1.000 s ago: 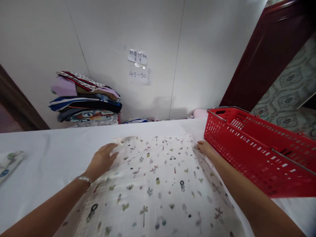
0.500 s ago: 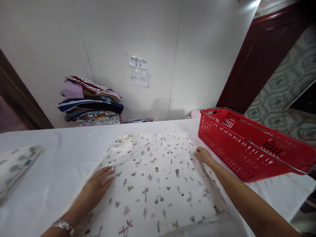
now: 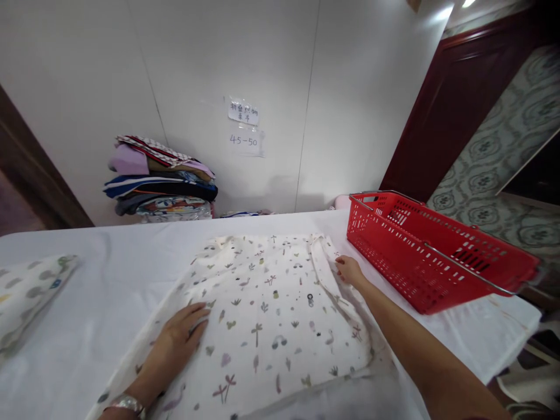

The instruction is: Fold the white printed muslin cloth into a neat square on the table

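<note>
A white cloth printed with small palm trees, rainbows and birds lies spread in layers in the middle of the table. On its left part rests my left hand, palm down with the fingers stretched out and a silver band at the wrist. At the cloth's right edge my right hand is closed in a pinch on the fabric. Along that side a strip of the cloth is turned up and creased. The fingertips of my right hand are partly hidden by the fabric.
A red plastic basket with metal handles stands at the right of the white-covered table. Another patterned cloth lies folded at the left. Against the wall at the back is a stack of folded fabrics, left of paper signs.
My right hand has drawn the cloth's right edge slightly inward, and a folded strip now stands up there. My left hand stays flat, shifted a little on the fabric.
</note>
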Demonstrator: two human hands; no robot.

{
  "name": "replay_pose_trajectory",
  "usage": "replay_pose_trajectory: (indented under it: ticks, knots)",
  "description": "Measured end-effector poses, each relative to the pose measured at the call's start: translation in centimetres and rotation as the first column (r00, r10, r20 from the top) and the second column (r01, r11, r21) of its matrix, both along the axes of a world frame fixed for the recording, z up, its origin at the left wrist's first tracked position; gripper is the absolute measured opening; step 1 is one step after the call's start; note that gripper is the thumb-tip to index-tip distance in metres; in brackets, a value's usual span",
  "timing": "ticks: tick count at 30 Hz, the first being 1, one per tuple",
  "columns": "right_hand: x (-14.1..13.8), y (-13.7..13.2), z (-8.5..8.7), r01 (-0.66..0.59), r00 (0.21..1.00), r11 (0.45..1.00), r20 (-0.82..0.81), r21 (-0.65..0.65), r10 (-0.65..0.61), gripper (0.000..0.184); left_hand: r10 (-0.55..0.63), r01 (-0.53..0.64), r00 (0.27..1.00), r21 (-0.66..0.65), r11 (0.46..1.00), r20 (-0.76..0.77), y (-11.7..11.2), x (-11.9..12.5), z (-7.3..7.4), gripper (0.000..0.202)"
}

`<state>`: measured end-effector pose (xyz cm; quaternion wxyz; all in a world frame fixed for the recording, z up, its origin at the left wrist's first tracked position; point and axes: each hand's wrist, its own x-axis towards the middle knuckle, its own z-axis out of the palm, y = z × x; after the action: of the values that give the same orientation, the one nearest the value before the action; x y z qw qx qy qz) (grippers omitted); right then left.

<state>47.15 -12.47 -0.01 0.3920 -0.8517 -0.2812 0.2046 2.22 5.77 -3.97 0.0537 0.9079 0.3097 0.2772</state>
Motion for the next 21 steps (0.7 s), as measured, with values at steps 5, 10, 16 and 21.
replay_pose_trajectory:
  ticks: [5,10,16,21]
  knots:
    - [1.1,1.7,-0.6,0.002,1.000,0.990,-0.006,-0.138,-0.003,0.008,0.000,0.000,1.000,0.023,1.000,0.002,0.2,-0.1,-0.8,0.035]
    - [0.5,3.7,-0.6,-0.010,1.000,0.991,0.009,-0.133,0.011,0.008,0.029,-0.029,0.999,0.018,0.999,-0.021,0.1,-0.2,-1.0,0.033]
    - [1.0,4.4,-0.5,0.048,0.998,0.998,-0.039,-0.039,-0.049,0.014,0.007,-0.008,1.000,0.053,0.999,0.013,0.0,-0.1,-0.5,0.033]
    - [2.3,6.2,0.1,0.153,0.973,0.988,-0.175,0.004,-0.150,0.024,0.005,-0.006,1.000,0.066,0.998,0.020,0.0,-0.1,-0.8,0.031]
